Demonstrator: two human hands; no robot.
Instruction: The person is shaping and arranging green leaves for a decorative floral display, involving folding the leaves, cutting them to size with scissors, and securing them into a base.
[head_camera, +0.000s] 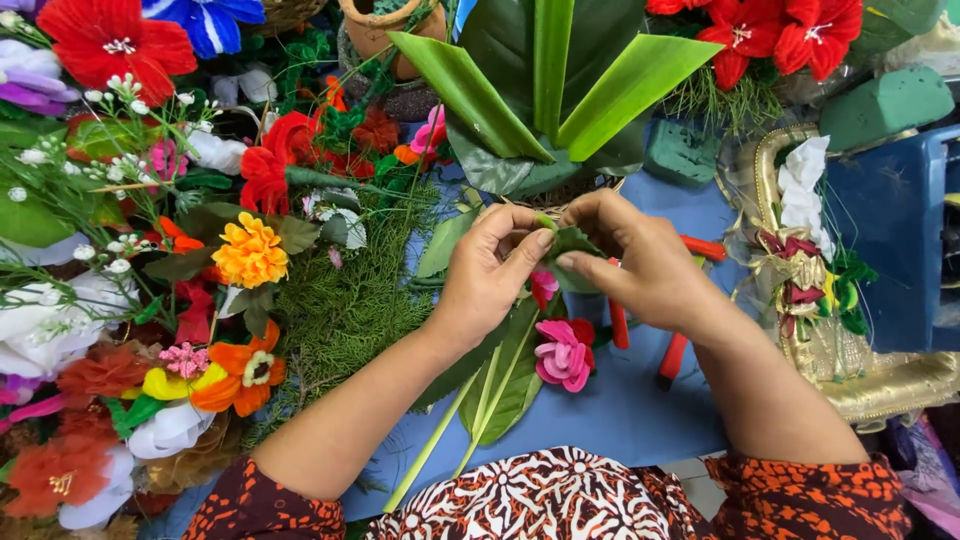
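Currently a small folded green leaf piece (568, 243) is pinched at frame centre between left hand (490, 275) and right hand (640, 262). Fold looks partly done; long green leaves (505, 385) and pink fabric flower (565, 352) below lie unused.

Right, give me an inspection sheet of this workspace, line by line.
Surface: blue table top, bare only in front of the person.
Job's things: small green leaf pinched between both hands; long green leaves and pink flower lie beneath them.
Clutter: red-handled tool under the right wrist; heap of mixed flowers and fern sprigs on the left; gold ornament on the right.
Grips: left hand and right hand each shut on the leaf with the fingertips.
Cables: nothing seen.
Surroundings: folded-leaf arrangement behind the hands, green foam blocks, red flowers, blue container.
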